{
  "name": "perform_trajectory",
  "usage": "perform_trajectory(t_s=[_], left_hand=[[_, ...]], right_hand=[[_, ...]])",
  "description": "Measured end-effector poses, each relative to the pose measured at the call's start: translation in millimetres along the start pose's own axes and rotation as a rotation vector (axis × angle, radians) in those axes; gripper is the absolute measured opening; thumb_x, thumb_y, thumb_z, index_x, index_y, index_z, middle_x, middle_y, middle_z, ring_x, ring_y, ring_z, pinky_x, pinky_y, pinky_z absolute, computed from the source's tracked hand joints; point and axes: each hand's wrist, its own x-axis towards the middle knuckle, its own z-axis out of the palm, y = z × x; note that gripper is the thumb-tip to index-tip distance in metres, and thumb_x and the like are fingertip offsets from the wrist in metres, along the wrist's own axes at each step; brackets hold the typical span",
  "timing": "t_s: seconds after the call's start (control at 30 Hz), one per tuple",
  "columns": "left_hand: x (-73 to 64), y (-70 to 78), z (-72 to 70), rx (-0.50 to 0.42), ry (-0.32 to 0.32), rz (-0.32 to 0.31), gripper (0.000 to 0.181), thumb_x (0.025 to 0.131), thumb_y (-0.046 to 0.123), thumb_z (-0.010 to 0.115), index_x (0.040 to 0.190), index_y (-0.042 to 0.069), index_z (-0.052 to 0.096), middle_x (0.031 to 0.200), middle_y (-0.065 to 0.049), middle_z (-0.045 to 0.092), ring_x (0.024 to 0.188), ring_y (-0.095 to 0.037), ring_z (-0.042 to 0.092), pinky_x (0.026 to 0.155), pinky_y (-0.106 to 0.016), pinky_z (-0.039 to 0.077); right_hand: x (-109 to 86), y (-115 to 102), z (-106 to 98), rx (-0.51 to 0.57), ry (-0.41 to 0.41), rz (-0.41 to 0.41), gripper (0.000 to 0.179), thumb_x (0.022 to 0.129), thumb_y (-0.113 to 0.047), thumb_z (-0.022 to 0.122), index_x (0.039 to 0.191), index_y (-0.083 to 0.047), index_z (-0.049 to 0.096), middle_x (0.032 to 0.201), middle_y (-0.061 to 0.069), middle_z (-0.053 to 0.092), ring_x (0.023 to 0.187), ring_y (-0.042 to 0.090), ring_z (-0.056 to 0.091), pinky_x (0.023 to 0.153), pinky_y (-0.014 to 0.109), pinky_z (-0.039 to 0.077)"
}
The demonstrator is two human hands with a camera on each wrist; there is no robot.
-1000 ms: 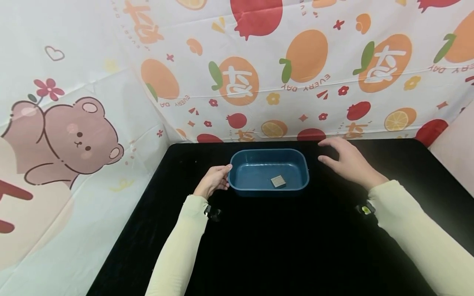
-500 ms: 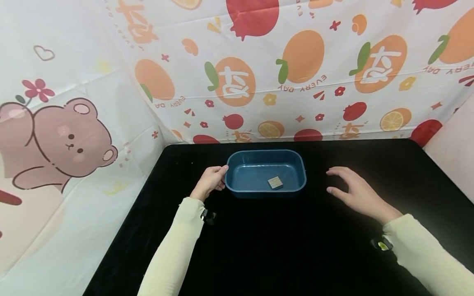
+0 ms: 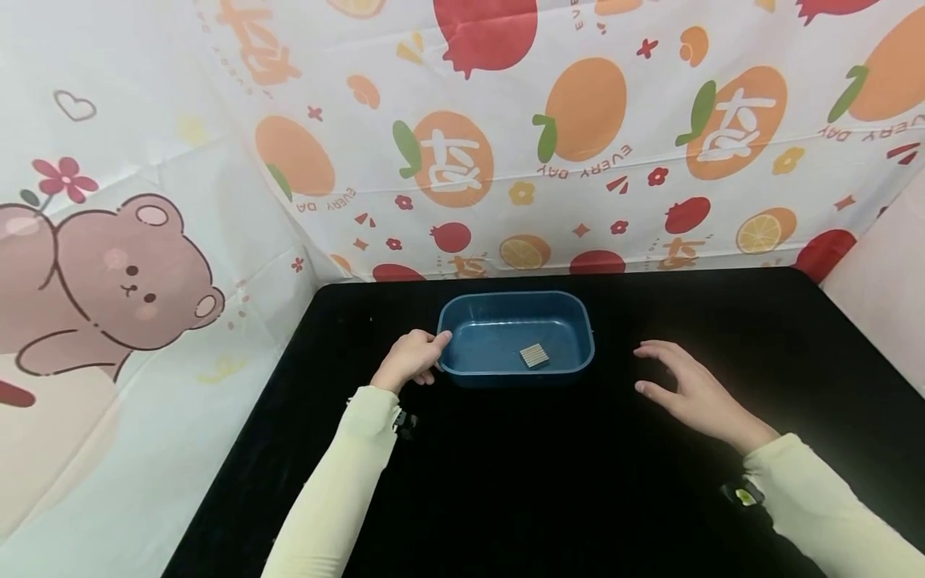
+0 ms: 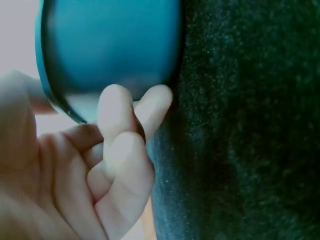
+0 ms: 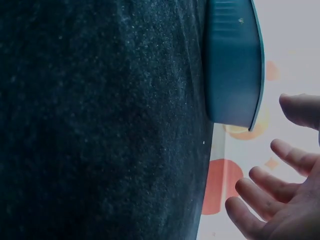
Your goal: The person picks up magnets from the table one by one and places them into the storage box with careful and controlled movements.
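Observation:
A blue plastic tub (image 3: pixel 516 374) stands upright on the black table. Inside it, towards the front right, lies a small ridged block (image 3: pixel 535 356) with pale stripes and dark sides. My left hand (image 3: pixel 413 358) holds the tub at its left end, thumb over the rim. In the left wrist view, curled fingers (image 4: pixel 125 172) lie against the tub's outer wall (image 4: pixel 115 45), and the thumb is partly hidden. My right hand (image 3: pixel 697 395) hovers apart from the tub, to its right, with fingers spread and nothing held; the right wrist view shows its loose fingers (image 5: pixel 265 192) too.
The black table (image 3: pixel 549 482) reaches back to a white cloth (image 3: pixel 636 241) printed with fruit. Another cloth with a bear print (image 3: pixel 144 273) hangs along the left side. A small device (image 3: pixel 744 494) sits at the right wrist.
My right hand has drawn away from the tub's far right corner, back towards me. The left thumb has shifted further over the rim. The whole head view has slid slightly.

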Motion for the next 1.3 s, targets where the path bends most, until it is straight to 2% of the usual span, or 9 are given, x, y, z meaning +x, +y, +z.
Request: perform_trajectory(t_s=[0.17,0.37,0.67,0.97,1.3], left_hand=[[4.5,1.0,5.6,0.113,0.021,0.079,0.051,0.105,0.043,0.044,0.075,0.008,0.066,0.072,-0.006,0.072,0.051,-0.015,0.062,0.051,-0.026,0.052],[9.2,1.5,9.3,0.113,0.08,0.117,0.047,0.105,0.035,0.044,0.073,0.008,0.067,0.064,-0.006,0.068,0.051,-0.016,0.062,0.051,-0.026,0.051],[10.0,-2.6,6.3,0.05,0.083,0.134,0.049,0.105,0.032,0.042,0.068,0.008,0.063,0.062,-0.006,0.069,0.05,-0.014,0.063,0.051,-0.026,0.052],[5.8,-3.7,1.9,0.043,0.074,0.113,0.046,0.107,0.031,0.04,0.079,0.004,0.064,0.064,-0.008,0.069,0.052,-0.015,0.065,0.054,-0.026,0.053],[7.7,6.6,-1.8,0.031,0.112,0.091,0.045,0.106,0.031,0.039,0.082,0.004,0.065,0.066,-0.009,0.07,0.052,-0.013,0.066,0.054,-0.026,0.056]], right_hand=[[-1.3,1,4,0.009,0.009,0.011,0.043,0.095,-0.021,0.068,0.133,-0.007,0.054,0.143,0.021,0.048,0.13,0.038,0.047,0.099,0.062,0.044],[-0.7,2,5,0.027,0.006,0.02,0.043,0.096,-0.021,0.067,0.134,-0.006,0.053,0.146,0.022,0.044,0.131,0.039,0.045,0.099,0.063,0.044],[-1.3,0,2,0.012,0.022,0.029,0.043,0.095,-0.019,0.067,0.133,-0.004,0.053,0.146,0.023,0.043,0.128,0.039,0.047,0.097,0.06,0.045],[-1.3,0,1,0.042,0.009,0.047,0.044,0.095,-0.018,0.066,0.134,-0.002,0.051,0.148,0.025,0.039,0.127,0.042,0.047,0.097,0.063,0.046],[5.0,2,2,0.047,-0.005,0.061,0.045,0.096,-0.019,0.065,0.135,-0.003,0.05,0.148,0.026,0.038,0.128,0.043,0.046,0.1,0.065,0.043]])
